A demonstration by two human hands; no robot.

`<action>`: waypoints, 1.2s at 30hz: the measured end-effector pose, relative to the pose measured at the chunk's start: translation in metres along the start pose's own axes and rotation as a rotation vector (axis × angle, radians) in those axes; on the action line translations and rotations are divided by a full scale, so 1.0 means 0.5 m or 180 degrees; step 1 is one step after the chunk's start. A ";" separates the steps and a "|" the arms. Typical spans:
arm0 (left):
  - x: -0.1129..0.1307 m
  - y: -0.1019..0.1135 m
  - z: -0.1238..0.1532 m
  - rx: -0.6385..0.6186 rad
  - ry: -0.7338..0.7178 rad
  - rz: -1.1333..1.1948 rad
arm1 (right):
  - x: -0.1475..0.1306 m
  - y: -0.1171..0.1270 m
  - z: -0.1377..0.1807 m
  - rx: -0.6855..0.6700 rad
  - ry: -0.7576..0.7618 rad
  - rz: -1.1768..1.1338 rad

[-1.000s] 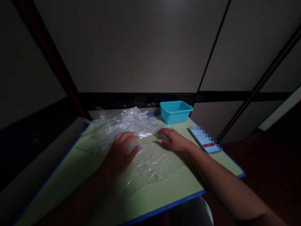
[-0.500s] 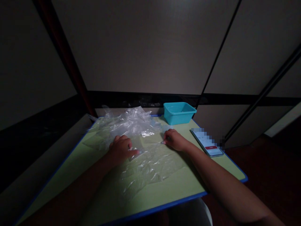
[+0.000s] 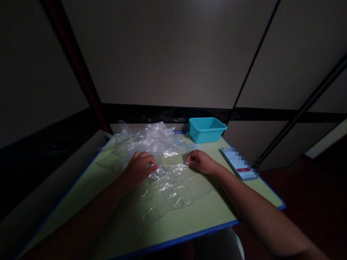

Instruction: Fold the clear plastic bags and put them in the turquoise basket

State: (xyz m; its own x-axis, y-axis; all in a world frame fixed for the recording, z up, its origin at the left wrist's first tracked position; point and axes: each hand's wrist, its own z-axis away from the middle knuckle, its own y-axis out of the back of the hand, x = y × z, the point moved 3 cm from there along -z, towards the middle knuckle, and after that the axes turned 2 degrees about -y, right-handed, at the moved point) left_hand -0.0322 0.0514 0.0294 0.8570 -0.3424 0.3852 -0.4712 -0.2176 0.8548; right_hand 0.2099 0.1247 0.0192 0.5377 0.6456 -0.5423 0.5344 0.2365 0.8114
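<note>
A clear plastic bag (image 3: pixel 176 191) lies flattened and wrinkled on the table between my forearms. At its upper left edge, my left hand (image 3: pixel 141 168) pinches the film between thumb and fingers. My right hand (image 3: pixel 200 161) grips the upper right edge the same way, fingertips pressed together. Between the two hands the edge of the bag runs roughly level. Just beyond them rests a heap of crumpled clear plastic bags (image 3: pixel 154 139), its near side close to my left hand.
A turquoise plastic basket (image 3: pixel 207 135) stands at the far edge of the table. To the right lies a phone (image 3: pixel 238 164) with its screen lit. The light green table (image 3: pixel 206 215) has a blue rim, and panelled cabinet doors (image 3: pixel 168 54) rise behind it.
My left thumb and fingers have closed together on the bag's edge, lifting and bunching the film there. My right hand has shifted only slightly, still pinching its corner.
</note>
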 end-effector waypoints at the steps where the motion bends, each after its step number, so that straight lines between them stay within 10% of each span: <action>1: 0.002 0.004 -0.001 0.0070 -0.0006 0.0001 | -0.001 0.002 -0.001 0.0008 -0.0005 -0.0035; 13: 0.012 0.031 0.001 0.0702 0.0232 -0.0294 | -0.015 0.022 0.002 0.0165 -0.0044 -0.0466; 18: 0.063 0.046 0.016 0.0946 -0.0425 -0.0251 | -0.010 0.029 0.001 0.0400 0.0047 0.0048; 27: 0.180 -0.032 0.097 -0.1705 -0.1658 0.0356 | -0.009 0.008 0.002 0.0154 -0.0009 -0.0084; 36: 0.181 -0.008 0.081 -0.0526 -0.1177 -0.0317 | -0.017 -0.006 -0.009 0.0099 -0.0392 0.0754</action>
State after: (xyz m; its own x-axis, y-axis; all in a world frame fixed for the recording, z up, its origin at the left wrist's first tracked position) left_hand 0.0388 -0.0157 0.0469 0.7496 -0.6389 0.1728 -0.3242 -0.1268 0.9375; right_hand 0.2007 0.1219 0.0221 0.7243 0.5867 -0.3621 0.4031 0.0657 0.9128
